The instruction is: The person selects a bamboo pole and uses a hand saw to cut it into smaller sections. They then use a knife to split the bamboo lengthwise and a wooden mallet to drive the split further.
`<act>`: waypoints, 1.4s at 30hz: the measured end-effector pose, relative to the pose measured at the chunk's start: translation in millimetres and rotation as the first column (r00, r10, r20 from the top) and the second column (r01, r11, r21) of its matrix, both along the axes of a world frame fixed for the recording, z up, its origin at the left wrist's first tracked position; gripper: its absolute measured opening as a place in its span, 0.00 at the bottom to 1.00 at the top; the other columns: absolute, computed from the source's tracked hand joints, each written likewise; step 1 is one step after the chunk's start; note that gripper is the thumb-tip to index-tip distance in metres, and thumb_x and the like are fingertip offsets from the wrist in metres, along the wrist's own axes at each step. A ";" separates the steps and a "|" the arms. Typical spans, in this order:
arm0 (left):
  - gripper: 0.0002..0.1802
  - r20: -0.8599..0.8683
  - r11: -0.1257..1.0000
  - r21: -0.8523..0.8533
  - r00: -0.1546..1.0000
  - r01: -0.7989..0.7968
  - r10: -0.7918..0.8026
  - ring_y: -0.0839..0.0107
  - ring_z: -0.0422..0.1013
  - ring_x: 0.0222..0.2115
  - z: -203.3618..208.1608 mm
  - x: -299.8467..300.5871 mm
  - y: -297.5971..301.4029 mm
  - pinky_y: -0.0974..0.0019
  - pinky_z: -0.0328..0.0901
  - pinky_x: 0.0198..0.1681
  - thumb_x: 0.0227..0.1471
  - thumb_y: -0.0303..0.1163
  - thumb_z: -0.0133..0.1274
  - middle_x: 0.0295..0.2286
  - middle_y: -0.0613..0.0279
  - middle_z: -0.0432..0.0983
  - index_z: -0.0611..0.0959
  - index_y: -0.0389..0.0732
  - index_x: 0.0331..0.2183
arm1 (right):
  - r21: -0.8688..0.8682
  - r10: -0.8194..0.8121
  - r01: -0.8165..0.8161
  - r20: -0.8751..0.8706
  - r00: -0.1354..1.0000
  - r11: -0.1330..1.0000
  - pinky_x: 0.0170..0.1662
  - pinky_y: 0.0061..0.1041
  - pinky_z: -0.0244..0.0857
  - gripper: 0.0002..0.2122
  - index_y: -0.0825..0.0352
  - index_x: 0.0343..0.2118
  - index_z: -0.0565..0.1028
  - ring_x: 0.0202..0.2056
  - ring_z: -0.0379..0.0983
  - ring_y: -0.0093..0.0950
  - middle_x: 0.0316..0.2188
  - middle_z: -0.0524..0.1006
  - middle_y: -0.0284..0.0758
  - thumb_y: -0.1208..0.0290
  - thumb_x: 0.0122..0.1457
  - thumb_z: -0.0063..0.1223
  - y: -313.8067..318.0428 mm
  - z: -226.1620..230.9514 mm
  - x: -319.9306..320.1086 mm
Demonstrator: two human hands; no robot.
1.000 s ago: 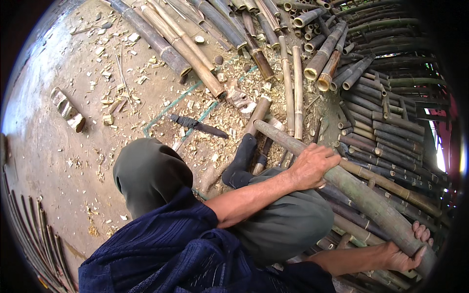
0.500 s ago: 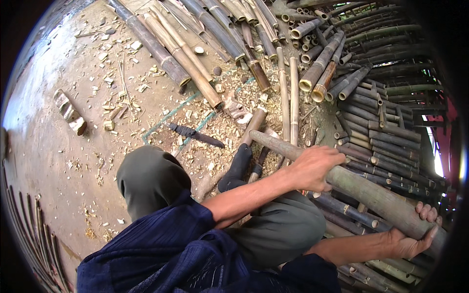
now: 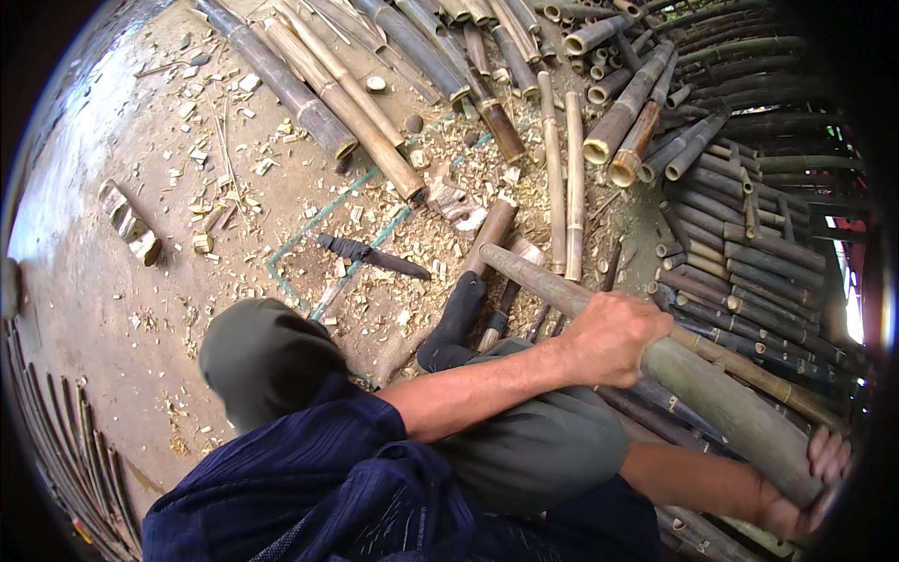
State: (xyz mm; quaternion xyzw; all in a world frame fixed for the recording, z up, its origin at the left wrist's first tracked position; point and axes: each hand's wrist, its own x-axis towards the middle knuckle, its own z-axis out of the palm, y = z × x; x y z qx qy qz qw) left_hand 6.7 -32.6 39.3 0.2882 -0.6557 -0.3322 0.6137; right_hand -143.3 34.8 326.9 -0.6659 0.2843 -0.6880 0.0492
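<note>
A long bamboo pole (image 3: 726, 403) slants over my bent leg, its thin end up and left, its thick end at the lower right. My left hand (image 3: 611, 339) is wrapped round its middle, knuckles up. My right hand (image 3: 813, 482) grips the thick end, its fingers over the far side; motion blurs its palm and wrist. The thin end lies beside a short bamboo piece (image 3: 497, 225) near my dark-socked foot (image 3: 457, 318). A dark knife (image 3: 373, 258) with a black-wrapped handle rests on the floor, left of the foot.
Pale wood chips (image 3: 393, 300) litter the floor. Bamboo poles (image 3: 318, 103) lie at the far side, and a dense bamboo stack (image 3: 749, 253) stands at the right. Thin dark poles (image 3: 70, 440) lie at the near left. A carved wood block (image 3: 129, 223) sits at the left.
The bamboo pole's thick end has swung toward me. My right hand has moved down and nearer with it, while my left hand keeps its hold on the middle. My left knee has shifted slightly left.
</note>
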 end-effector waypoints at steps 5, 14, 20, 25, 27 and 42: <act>0.17 0.175 0.972 0.000 0.957 0.235 -0.231 0.48 0.79 0.30 -0.9 29.6 -27.4 0.47 0.70 0.33 0.31 0.28 0.65 0.24 0.51 0.80 0.83 0.39 0.30 | 0.128 0.005 -0.005 0.001 1.000 0.992 0.43 0.32 0.60 0.13 0.73 0.37 0.68 0.33 0.61 0.30 0.30 0.63 0.38 0.70 0.53 0.52 -3.6 -24.0 -5.1; 0.20 0.021 0.991 0.046 0.992 0.126 -0.127 0.44 0.79 0.35 7.3 14.8 -5.3 0.47 0.71 0.40 0.33 0.31 0.67 0.29 0.46 0.82 0.84 0.39 0.35 | 0.188 0.171 -0.193 0.127 0.977 0.963 0.50 0.38 0.63 0.14 0.70 0.45 0.70 0.38 0.64 0.30 0.33 0.66 0.36 0.71 0.59 0.56 -4.1 -18.4 17.6; 0.22 0.080 0.997 -0.060 0.996 0.043 -0.038 0.46 0.79 0.40 -11.9 15.4 -14.6 0.48 0.73 0.43 0.32 0.31 0.67 0.34 0.45 0.82 0.83 0.39 0.36 | 0.190 -0.013 -0.026 0.202 0.979 0.981 0.51 0.40 0.63 0.14 0.68 0.45 0.69 0.38 0.65 0.31 0.34 0.69 0.36 0.72 0.58 0.57 -1.4 -44.8 40.3; 0.24 0.229 0.950 0.242 0.940 0.197 -0.253 0.54 0.79 0.41 4.7 -1.0 1.3 0.46 0.71 0.45 0.30 0.31 0.68 0.36 0.50 0.81 0.82 0.40 0.37 | 0.224 0.341 -0.338 0.025 0.940 0.914 0.46 0.36 0.63 0.14 0.67 0.43 0.69 0.38 0.66 0.30 0.34 0.70 0.37 0.72 0.55 0.57 6.5 -32.1 -17.9; 0.24 0.118 0.996 0.049 0.991 -0.069 0.063 0.52 0.79 0.37 -6.0 -17.3 10.8 0.46 0.70 0.41 0.31 0.28 0.67 0.33 0.50 0.80 0.80 0.38 0.36 | 0.335 0.683 -0.629 -0.063 0.728 0.701 0.49 0.36 0.65 0.15 0.69 0.46 0.69 0.42 0.69 0.32 0.38 0.73 0.41 0.73 0.56 0.55 -12.3 -23.9 -34.9; 0.23 0.614 0.640 0.344 0.680 -0.687 0.400 0.70 0.77 0.25 -53.6 190.8 -100.9 0.61 0.73 0.26 0.57 0.30 0.58 0.30 0.59 0.83 0.81 0.47 0.55 | 0.763 0.338 0.400 -0.604 0.722 0.508 0.42 0.27 0.69 0.08 0.62 0.41 0.78 0.37 0.74 0.25 0.33 0.77 0.32 0.64 0.68 0.53 -115.4 -352.8 -140.3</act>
